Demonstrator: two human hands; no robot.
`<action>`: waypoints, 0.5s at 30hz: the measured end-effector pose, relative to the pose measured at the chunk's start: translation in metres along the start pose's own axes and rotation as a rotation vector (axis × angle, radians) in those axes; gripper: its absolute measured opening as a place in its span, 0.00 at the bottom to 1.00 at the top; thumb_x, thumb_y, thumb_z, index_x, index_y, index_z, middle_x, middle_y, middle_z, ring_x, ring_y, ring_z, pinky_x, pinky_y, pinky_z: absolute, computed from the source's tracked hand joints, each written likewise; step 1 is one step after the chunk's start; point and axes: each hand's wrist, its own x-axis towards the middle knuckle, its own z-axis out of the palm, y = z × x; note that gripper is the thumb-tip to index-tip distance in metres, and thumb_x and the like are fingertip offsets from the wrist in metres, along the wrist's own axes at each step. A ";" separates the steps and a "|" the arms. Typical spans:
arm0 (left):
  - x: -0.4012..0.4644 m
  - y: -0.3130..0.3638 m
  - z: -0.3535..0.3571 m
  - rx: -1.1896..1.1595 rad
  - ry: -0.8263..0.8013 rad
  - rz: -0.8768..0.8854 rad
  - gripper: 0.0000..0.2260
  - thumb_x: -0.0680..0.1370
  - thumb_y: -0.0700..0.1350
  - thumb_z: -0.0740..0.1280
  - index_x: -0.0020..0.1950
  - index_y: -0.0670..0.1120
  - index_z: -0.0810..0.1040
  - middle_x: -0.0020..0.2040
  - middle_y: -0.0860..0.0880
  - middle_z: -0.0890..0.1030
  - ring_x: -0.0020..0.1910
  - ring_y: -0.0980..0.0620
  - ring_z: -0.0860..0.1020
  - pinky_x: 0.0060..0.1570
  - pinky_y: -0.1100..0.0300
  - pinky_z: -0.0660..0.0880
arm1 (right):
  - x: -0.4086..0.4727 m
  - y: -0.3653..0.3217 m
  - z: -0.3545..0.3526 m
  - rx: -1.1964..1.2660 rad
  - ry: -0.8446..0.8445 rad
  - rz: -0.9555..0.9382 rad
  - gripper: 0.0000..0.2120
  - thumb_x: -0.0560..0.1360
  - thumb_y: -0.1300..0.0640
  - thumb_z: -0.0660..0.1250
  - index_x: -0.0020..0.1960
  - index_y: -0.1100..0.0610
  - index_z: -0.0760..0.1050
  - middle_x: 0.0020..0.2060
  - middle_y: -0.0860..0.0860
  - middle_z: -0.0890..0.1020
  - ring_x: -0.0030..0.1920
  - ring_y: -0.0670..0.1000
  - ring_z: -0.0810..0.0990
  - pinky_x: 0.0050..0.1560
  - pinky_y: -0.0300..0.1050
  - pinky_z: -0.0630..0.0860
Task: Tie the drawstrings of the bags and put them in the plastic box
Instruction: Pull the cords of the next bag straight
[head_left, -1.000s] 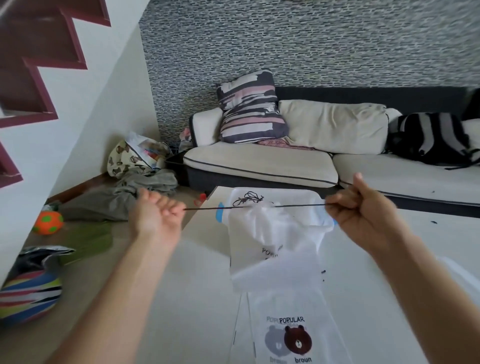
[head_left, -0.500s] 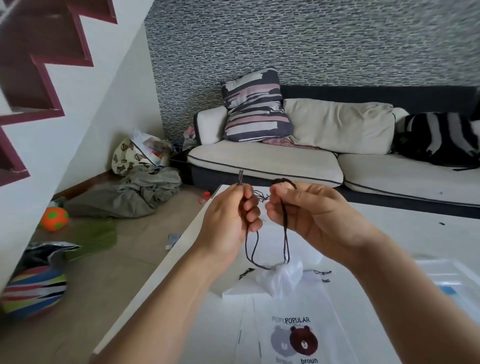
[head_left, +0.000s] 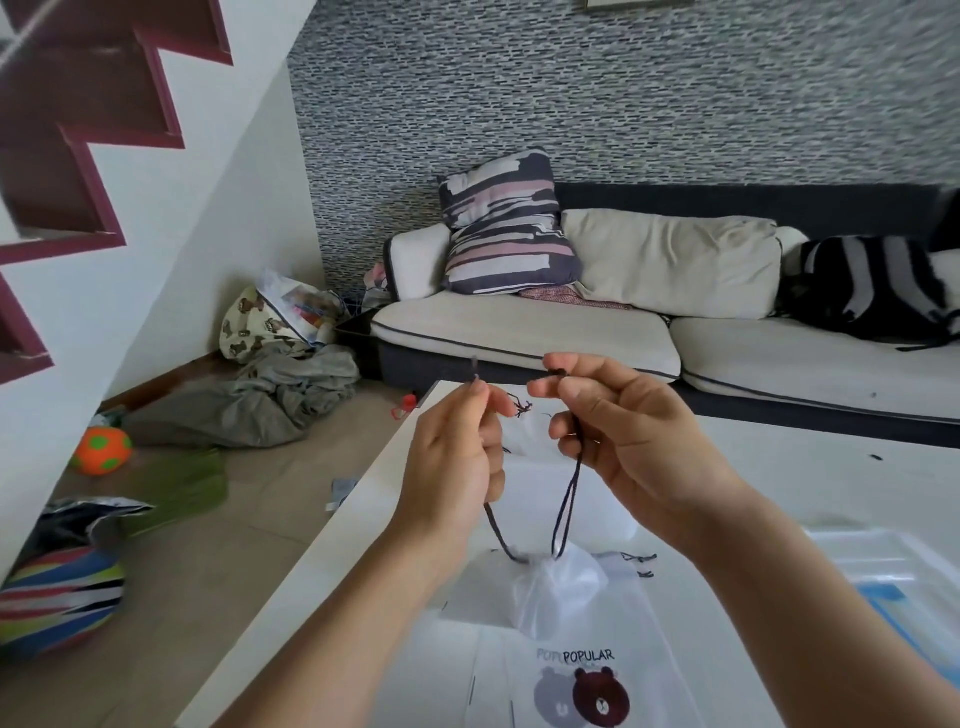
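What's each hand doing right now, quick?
Left hand: pinching one dark drawstring end of the white bag.
Right hand: grip closed on the other drawstring strand.

Striped cushion on pale sofa; orange ball and grey clothes on floor.

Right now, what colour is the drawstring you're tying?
Dark, near black, seen in the head view: the drawstring runs up from the white bag.

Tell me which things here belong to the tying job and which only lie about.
Job: drawstring, white bag, printed bags, plastic box, left hand, right hand.
Lying about: orange ball, grey clothes, striped cushion, sofa.
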 end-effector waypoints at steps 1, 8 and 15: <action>-0.001 0.002 0.001 -0.009 -0.025 -0.029 0.19 0.85 0.46 0.56 0.35 0.48 0.73 0.28 0.54 0.59 0.26 0.55 0.55 0.24 0.64 0.53 | -0.001 0.000 0.000 -0.002 -0.003 -0.004 0.11 0.79 0.64 0.64 0.61 0.61 0.77 0.47 0.55 0.85 0.34 0.49 0.78 0.35 0.38 0.75; -0.004 0.000 0.004 0.122 -0.101 0.137 0.16 0.84 0.46 0.61 0.39 0.50 0.81 0.31 0.48 0.70 0.29 0.51 0.67 0.28 0.59 0.63 | -0.003 -0.005 0.003 -0.056 -0.049 -0.095 0.15 0.73 0.57 0.68 0.59 0.57 0.78 0.41 0.55 0.85 0.36 0.50 0.80 0.38 0.41 0.76; -0.005 0.000 0.001 0.107 -0.057 0.034 0.15 0.73 0.57 0.72 0.37 0.45 0.82 0.29 0.49 0.65 0.26 0.54 0.59 0.24 0.64 0.57 | -0.006 -0.005 0.011 -0.411 -0.029 -0.388 0.05 0.73 0.58 0.72 0.49 0.55 0.83 0.43 0.50 0.88 0.44 0.47 0.86 0.46 0.47 0.80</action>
